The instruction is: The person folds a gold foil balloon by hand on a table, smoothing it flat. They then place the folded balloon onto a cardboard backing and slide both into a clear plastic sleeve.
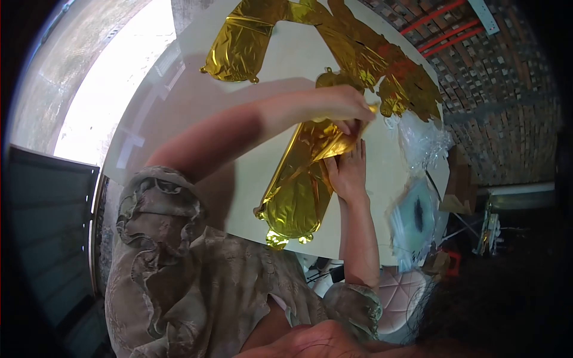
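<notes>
A flat, uninflated gold foil balloon lies on the pale table, its rounded near end by the table edge. My left hand reaches across from the left, its fingers closed on a lifted, folded part of this foil. Just below it my right hand rests palm down on the table, fingers stretched out and the thumb side against the foil. Its fingertips are close under the left hand. The left fingertips are partly hidden by the folded foil.
More flat gold foil balloons spread along the far side, with a crumpled pile at the far right. Clear plastic bags lie along the right edge of the round table. A quilted seat and a cardboard box stand beyond.
</notes>
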